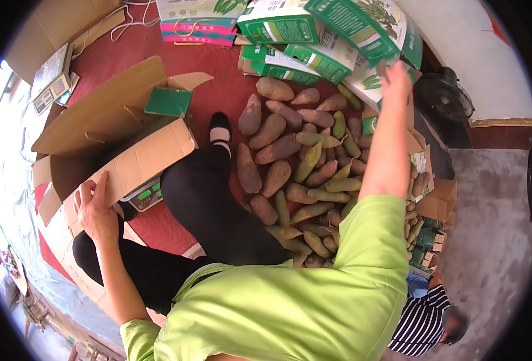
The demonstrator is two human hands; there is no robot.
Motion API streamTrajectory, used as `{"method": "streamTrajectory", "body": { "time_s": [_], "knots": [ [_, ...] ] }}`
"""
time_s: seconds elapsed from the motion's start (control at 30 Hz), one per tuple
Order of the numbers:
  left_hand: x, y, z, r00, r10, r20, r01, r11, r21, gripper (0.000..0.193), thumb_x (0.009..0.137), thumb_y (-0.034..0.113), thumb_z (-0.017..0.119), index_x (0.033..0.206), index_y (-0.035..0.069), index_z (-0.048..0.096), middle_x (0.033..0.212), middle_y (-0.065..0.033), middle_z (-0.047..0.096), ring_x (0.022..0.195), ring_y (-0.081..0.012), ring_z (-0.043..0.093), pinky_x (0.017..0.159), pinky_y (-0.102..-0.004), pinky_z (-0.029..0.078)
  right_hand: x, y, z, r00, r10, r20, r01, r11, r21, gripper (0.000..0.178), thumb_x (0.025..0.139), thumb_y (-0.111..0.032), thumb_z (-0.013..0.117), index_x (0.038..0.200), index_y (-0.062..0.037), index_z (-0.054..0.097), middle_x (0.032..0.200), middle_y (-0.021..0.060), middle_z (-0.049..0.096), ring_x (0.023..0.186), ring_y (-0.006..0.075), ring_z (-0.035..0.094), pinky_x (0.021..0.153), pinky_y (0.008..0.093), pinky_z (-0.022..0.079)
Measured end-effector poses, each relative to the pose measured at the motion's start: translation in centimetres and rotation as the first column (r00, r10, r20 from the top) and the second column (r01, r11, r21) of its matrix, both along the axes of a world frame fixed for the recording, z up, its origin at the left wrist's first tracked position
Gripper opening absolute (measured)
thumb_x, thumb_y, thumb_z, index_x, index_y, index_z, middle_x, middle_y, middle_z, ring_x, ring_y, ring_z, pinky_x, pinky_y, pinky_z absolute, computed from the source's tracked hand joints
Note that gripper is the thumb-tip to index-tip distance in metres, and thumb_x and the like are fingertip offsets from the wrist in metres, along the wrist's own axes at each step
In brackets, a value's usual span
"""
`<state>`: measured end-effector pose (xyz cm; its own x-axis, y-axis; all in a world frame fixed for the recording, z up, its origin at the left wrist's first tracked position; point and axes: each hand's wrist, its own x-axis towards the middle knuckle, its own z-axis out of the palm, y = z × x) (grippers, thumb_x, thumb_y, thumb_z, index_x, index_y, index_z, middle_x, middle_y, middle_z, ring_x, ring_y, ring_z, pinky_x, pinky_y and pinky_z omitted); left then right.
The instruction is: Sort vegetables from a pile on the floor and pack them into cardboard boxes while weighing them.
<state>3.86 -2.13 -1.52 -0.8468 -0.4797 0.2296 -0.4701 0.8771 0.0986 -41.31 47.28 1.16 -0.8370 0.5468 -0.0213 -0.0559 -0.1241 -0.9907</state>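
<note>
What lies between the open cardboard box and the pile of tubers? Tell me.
Head view: the person's black trouser leg and black shoe, over red floor, lie between box and tubers.

Appears as a red floor covering (208,60), spread from the upper left through the centre of the frame, giving way at the right to mottled grey concrete (482,204). Carries a loose heap of purplish-brown sweet potatoes (276,148) right of centre, mixed with long green vegetables (307,162). Bears green-and-white printed cartons (284,27) at the top, piled partly on one another, beside a pink-and-blue bag (196,33). Supports a digital scale (147,194) with a lit green display left of centre, plus a black strapped shoe (220,122) near the centre.
</note>
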Motion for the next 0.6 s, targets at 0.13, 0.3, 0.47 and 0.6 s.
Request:
{"method": "streamTrajectory", "body": {
  "time_s": [0.13,0.3,0.47,0.6],
  "knots": [
    [0.4,-0.5,-0.1,1.0,-0.02,0.024,0.021,0.999,-0.037,0.061,0.062,-0.011,0.055,0.116,0.016,0.066,0.095,-0.0043,0.052,0.097,-0.0264,0.052,0.09,-0.0398,0.042,7.3,-2.7,-9.3,0.951,0.217,0.22,-0.215,0.976,-0.033,0.028,0.09,-0.018,0.061,0.115,-0.0067,0.057,0.104,0.0093,0.065,0.091,0.019,0.062,0.074,0.0363,0.05],
    [-0.3,-0.8,-0.6,0.999,-0.053,0.002,0.053,0.995,-0.082,0.064,0.061,-0.01,0.055,0.116,0.019,0.066,0.094,-0.0032,0.053,0.094,-0.0256,0.053,0.085,-0.038,0.042,17.8,-2.5,-18.1,0.794,0.347,0.499,-0.415,0.91,0.027,0.029,0.089,-0.014,0.06,0.118,-0.0057,0.059,0.101,0.0066,0.067,0.081,0.0138,0.063,0.065,0.0286,0.05],
    [0.1,-1.2,-0.8,0.997,-0.074,0.033,0.078,0.988,-0.136,0.067,0.061,-0.013,0.06,0.118,0.02,0.066,0.095,-0.0027,0.056,0.09,-0.0249,0.055,0.081,-0.0371,0.044,28.2,-1.9,-24.9,0.597,0.359,0.718,-0.555,0.831,0.046,0.025,0.086,-0.013,0.063,0.109,-0.0047,0.063,0.09,0.0028,0.067,0.075,0.0111,0.061,0.062,0.0265,0.048],
    [0.3,-1.3,-1.0,0.997,-0.08,0.018,0.082,0.989,-0.125,0.067,0.061,-0.013,0.055,0.117,0.022,0.067,0.094,-0.0009,0.056,0.091,-0.0238,0.055,0.081,-0.0362,0.043,34.6,-1.4,-29.9,0.514,0.404,0.757,-0.707,0.699,0.107,0.027,0.081,-0.014,0.067,0.106,-0.0046,0.065,0.09,0.0063,0.068,0.077,0.0187,0.065,0.068,0.0317,0.052]
  ]
}}
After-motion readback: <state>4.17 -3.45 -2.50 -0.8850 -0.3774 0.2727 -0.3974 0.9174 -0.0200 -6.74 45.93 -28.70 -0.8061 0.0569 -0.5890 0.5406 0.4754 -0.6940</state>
